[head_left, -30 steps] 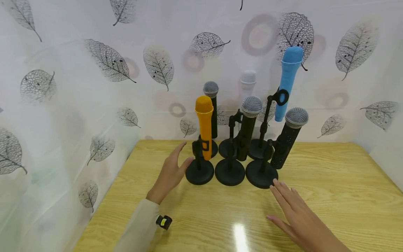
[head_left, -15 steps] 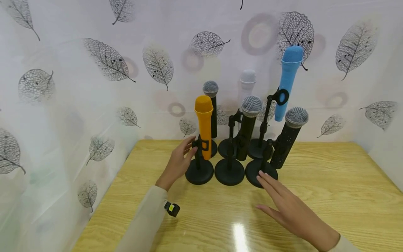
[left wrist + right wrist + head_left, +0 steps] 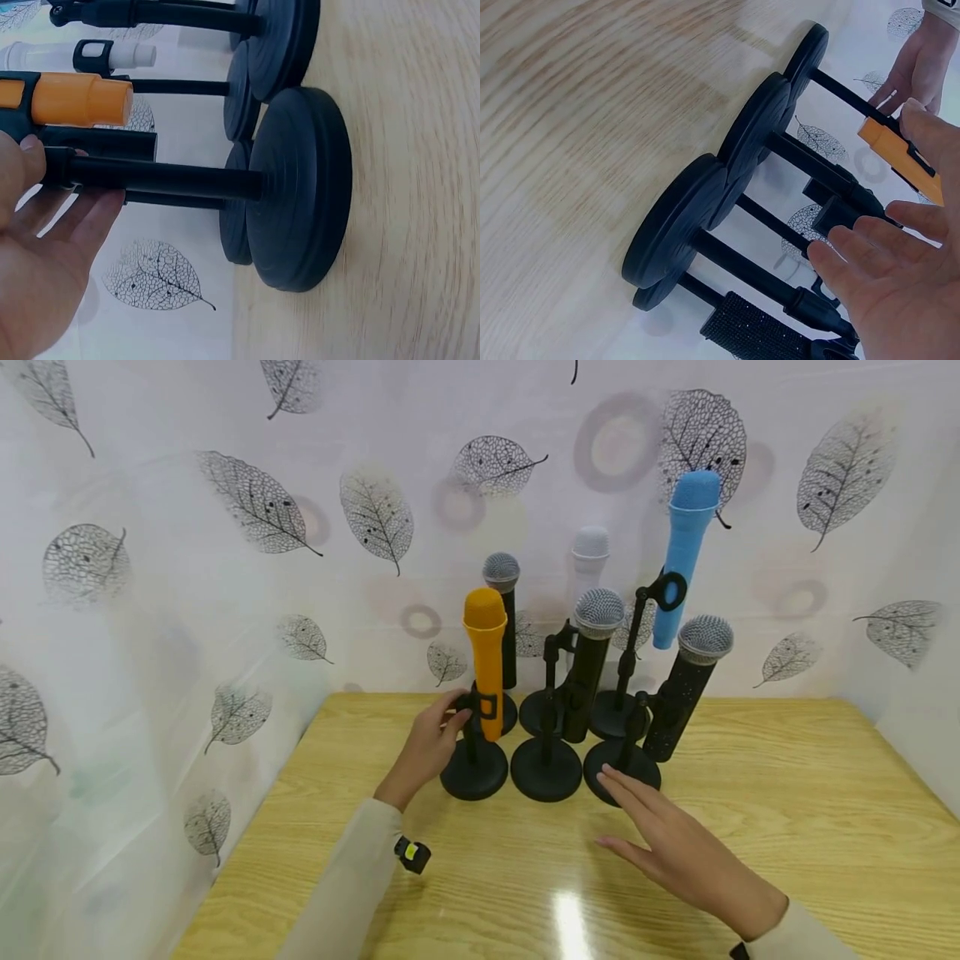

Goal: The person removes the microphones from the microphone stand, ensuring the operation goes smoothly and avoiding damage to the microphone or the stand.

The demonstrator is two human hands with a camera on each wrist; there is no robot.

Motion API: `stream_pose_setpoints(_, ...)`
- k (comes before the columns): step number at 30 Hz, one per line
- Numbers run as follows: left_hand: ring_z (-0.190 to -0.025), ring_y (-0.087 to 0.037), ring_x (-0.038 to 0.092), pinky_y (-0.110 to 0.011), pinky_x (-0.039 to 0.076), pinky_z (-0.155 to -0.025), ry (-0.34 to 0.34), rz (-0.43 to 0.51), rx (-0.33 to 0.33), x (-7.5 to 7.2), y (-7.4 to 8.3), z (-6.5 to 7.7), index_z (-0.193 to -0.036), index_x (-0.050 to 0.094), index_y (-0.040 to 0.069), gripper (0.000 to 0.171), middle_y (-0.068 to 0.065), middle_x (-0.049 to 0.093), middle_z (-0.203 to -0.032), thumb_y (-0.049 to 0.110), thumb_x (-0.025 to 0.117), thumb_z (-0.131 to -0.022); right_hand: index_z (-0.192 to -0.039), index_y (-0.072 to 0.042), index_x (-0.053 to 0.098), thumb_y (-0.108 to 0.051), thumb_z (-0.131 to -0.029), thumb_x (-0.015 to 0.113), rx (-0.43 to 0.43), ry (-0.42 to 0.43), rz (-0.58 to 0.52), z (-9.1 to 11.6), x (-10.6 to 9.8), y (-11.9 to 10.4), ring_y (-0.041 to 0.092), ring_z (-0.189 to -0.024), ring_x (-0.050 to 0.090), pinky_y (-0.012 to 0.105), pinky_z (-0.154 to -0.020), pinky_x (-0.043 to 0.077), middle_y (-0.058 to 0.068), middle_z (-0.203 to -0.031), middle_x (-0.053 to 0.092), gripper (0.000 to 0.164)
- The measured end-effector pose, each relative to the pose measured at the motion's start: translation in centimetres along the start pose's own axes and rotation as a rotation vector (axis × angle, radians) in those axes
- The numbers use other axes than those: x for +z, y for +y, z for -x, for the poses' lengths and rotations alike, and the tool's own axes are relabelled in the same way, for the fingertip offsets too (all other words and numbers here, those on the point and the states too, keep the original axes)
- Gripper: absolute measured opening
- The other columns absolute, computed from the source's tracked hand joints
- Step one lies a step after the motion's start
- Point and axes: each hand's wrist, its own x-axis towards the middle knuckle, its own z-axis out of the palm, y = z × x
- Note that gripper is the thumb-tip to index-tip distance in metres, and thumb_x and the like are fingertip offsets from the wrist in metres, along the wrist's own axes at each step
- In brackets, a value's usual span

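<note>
Nearest me, my right hand (image 3: 667, 843) is over the table (image 3: 525, 868), fingers straight and holding nothing, in front of the front-right stand (image 3: 628, 768). Beyond it, my left hand (image 3: 429, 747) pinches the upper post of the front-left stand (image 3: 474, 772), whose clip holds the orange microphone (image 3: 487, 652) nearly upright. To its right are a black microphone (image 3: 588, 668) and a speckled microphone (image 3: 678, 697) (both silver-headed, both tilted). Behind are a slim microphone (image 3: 510, 635), a white microphone (image 3: 590, 560) and a blue microphone (image 3: 684, 552), before a leaf-printed curtain (image 3: 420, 410).
</note>
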Motion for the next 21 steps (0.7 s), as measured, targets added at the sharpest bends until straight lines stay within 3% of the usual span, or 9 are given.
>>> stream_pose_setpoints(4, -0.118, -0.025, 0.063, -0.043, 0.054, -0.099, -0.033, 0.0, -0.01, -0.4, -0.1, 0.2, -0.135, 0.055, 0.008, 0.028, -0.01, 0.061, -0.132, 0.013, 0.049, -0.108, -0.153, -0.007, 0.043, -0.026, -0.085, 0.084, -0.005, 0.002, -0.002, -0.2, -0.1, -0.1, 0.036, -0.127, 0.057, 0.047, -0.089, 0.058, 0.016, -0.153, 0.046, 0.082)
stream_pose_setpoints(13, -0.115, -0.023, 0.063, -0.043, 0.054, -0.099, -0.104, 0.009, 0.035, -1.1, 0.0, 1.3, -0.133, 0.056, 0.008, 0.026, -0.008, 0.064, -0.125, 0.014, 0.049, -0.108, -0.152, -0.005, 0.044, -0.025, -0.084, 0.085, -0.027, 0.025, -0.002, -0.4, -0.1, -0.2, 0.036, -0.127, 0.057, 0.047, -0.089, 0.058, 0.017, -0.151, 0.048, 0.082)
stream_pose_setpoints(21, -0.116, -0.025, 0.064, -0.044, 0.055, -0.098, -0.13, 0.012, 0.015, -1.5, 0.8, 2.7, -0.134, 0.056, 0.007, 0.027, -0.011, 0.065, -0.127, 0.01, 0.049, -0.108, -0.151, -0.005, 0.046, -0.025, -0.084, 0.085, -0.018, 0.044, 0.001, -1.0, -0.5, -0.6, 0.034, -0.128, 0.057, 0.046, -0.091, 0.057, 0.015, -0.151, 0.048, 0.08)
